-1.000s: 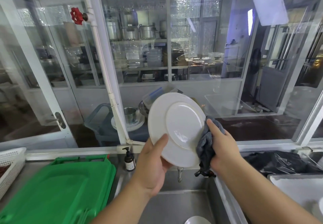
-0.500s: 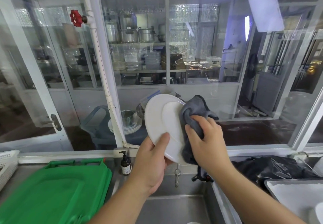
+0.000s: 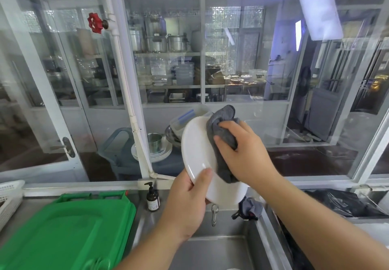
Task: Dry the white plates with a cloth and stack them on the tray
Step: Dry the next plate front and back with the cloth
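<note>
While our left hand (image 3: 185,204) grips the lower rim of the white plate (image 3: 197,156) with its thumb across the face, we hold the plate tilted above the steel sink (image 3: 221,253). Our right hand (image 3: 246,154) clamps its fingers (image 3: 223,141) on the grey cloth (image 3: 221,135) and presses it against the plate's face. Green lids (image 3: 63,234) lie on the table to the left, beside a brown pump bottle (image 3: 152,198).
</note>
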A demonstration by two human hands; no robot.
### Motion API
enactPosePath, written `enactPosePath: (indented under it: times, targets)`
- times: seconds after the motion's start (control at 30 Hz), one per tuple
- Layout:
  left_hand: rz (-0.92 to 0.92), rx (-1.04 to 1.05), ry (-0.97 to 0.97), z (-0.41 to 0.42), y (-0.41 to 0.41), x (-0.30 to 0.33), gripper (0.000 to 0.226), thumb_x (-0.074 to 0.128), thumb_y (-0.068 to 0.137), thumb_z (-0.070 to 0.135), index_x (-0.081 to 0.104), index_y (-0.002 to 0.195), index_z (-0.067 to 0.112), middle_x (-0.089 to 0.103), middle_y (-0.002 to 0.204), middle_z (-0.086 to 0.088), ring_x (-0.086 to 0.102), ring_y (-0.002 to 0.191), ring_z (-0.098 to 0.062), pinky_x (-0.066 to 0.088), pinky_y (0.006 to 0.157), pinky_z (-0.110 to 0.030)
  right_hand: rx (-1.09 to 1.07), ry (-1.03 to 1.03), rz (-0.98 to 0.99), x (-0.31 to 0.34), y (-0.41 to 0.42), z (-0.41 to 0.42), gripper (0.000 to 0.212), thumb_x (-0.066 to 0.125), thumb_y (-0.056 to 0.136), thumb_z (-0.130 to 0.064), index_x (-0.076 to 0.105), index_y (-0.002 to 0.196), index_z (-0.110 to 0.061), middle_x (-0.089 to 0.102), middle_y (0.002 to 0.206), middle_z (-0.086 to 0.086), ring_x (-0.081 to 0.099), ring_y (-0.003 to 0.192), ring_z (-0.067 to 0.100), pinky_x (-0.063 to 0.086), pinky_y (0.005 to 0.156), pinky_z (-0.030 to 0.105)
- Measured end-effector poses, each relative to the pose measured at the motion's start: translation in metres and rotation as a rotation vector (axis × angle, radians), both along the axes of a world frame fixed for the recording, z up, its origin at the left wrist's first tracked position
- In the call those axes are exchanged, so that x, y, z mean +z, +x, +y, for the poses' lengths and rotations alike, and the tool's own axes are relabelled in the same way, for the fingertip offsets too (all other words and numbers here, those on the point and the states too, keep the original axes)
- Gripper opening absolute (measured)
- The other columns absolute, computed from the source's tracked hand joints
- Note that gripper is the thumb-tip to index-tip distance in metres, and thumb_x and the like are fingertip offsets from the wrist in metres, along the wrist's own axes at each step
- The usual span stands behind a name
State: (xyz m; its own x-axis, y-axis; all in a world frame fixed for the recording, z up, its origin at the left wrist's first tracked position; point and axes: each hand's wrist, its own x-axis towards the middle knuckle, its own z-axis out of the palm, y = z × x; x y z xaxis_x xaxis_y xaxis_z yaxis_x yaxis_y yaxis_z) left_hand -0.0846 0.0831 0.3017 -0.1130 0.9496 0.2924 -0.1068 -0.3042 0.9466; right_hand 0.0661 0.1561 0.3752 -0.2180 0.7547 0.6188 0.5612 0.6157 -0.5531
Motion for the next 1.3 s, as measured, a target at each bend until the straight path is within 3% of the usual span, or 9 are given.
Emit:
enactPosePath:
  times: [0.07, 0.27, 0.43, 0.6, 0.77, 0.97, 1.1, 1.17, 1.3]
  targets:
    - [0.002, 0.019, 0.035, -0.002, -0.003, 0.001, 0.029, 0.065, 0.091, 0.055, 0.073, 0.117, 0.045, 0.078, 0.117, 0.005, 0.075, 0.109, -0.014, 0.063, 0.085, -0.034, -0.049, -0.048, 0.004, 0.001, 0.002, 0.005, 0.034, 0.064, 0.102, -0.033, 0.064, 0.135, -0.024, 0.055, 0.111, -0.005, 0.057, 0.106, 0.025, 0.045, 0.086, 0.034]
    - [0.003, 0.133, 0.038, 0.003, -0.015, 0.005, 0.034, 0.064, 0.089, 0.06, 0.074, 0.117, 0.043, 0.079, 0.116, 0.005, 0.074, 0.112, -0.02, 0.057, 0.099, -0.061, -0.021, -0.151, 0.026, -0.019, 0.003, -0.023, 0.018, 0.066, 0.096, -0.034, 0.068, 0.114, -0.035, 0.066, 0.103, -0.005, 0.062, 0.093, 0.016, 0.049, 0.08, 0.03]
    - [0.001, 0.074, 0.0, 0.003, -0.013, 0.004, 0.051, 0.069, 0.086, 0.07, 0.074, 0.122, 0.035, 0.079, 0.116, -0.003, 0.073, 0.113, -0.025, 0.055, 0.1, -0.064, 0.156, -0.068, 0.065, -0.008, -0.011, -0.033, 0.02, 0.066, 0.091, -0.034, 0.066, 0.11, -0.039, 0.064, 0.106, -0.016, 0.057, 0.099, -0.003, 0.04, 0.081, 0.004]
    - [0.048, 0.038, 0.005, -0.005, 0.002, 0.001, 0.035, 0.064, 0.089, 0.06, 0.075, 0.114, 0.038, 0.08, 0.111, -0.001, 0.076, 0.106, -0.022, 0.06, 0.094, -0.058, 0.022, -0.012, 0.037, 0.018, -0.006, 0.003, 0.028, 0.066, 0.098, -0.035, 0.067, 0.125, -0.029, 0.064, 0.112, -0.005, 0.06, 0.103, 0.019, 0.047, 0.09, 0.032]
    - [0.053, 0.047, 0.059, -0.006, -0.003, 0.006, 0.029, 0.061, 0.092, 0.059, 0.072, 0.117, 0.048, 0.078, 0.116, 0.008, 0.073, 0.111, -0.015, 0.062, 0.091, -0.043, -0.08, -0.074, 0.023, 0.015, 0.002, 0.016, 0.032, 0.065, 0.1, -0.038, 0.067, 0.13, -0.028, 0.059, 0.107, -0.006, 0.057, 0.092, 0.019, 0.041, 0.077, 0.029]
    - [0.032, 0.128, 0.053, 0.002, -0.009, 0.008, 0.031, 0.064, 0.091, 0.058, 0.074, 0.116, 0.042, 0.079, 0.115, 0.004, 0.073, 0.113, -0.021, 0.055, 0.101, -0.061, -0.067, -0.102, 0.058, -0.014, 0.003, -0.015, 0.019, 0.066, 0.096, -0.034, 0.07, 0.114, -0.029, 0.065, 0.101, -0.006, 0.061, 0.094, 0.018, 0.047, 0.078, 0.032]
    - [-0.031, 0.047, 0.012, 0.006, -0.009, 0.012, 0.037, 0.068, 0.091, 0.056, 0.075, 0.121, 0.036, 0.078, 0.119, -0.003, 0.072, 0.117, -0.028, 0.052, 0.105, -0.063, 0.132, -0.03, 0.141, -0.017, -0.007, -0.038, 0.016, 0.068, 0.093, -0.033, 0.067, 0.108, -0.039, 0.064, 0.107, -0.02, 0.059, 0.103, -0.005, 0.046, 0.084, 0.012]
    - [-0.063, -0.019, -0.007, 0.006, -0.009, 0.014, 0.04, 0.071, 0.093, 0.054, 0.074, 0.126, 0.03, 0.076, 0.125, -0.008, 0.07, 0.122, -0.031, 0.053, 0.105, -0.058, 0.214, 0.049, 0.123, -0.008, -0.011, -0.036, 0.019, 0.068, 0.093, -0.03, 0.07, 0.11, -0.037, 0.062, 0.107, -0.019, 0.058, 0.107, -0.002, 0.043, 0.087, 0.008]
    - [-0.024, -0.069, -0.024, 0.003, -0.006, 0.019, 0.038, 0.071, 0.09, 0.056, 0.076, 0.12, 0.034, 0.078, 0.12, -0.005, 0.073, 0.115, -0.025, 0.06, 0.096, -0.052, 0.155, 0.184, -0.021, 0.02, -0.013, -0.013, 0.023, 0.07, 0.098, -0.025, 0.073, 0.12, -0.02, 0.061, 0.105, -0.005, 0.057, 0.102, 0.019, 0.044, 0.091, 0.028]
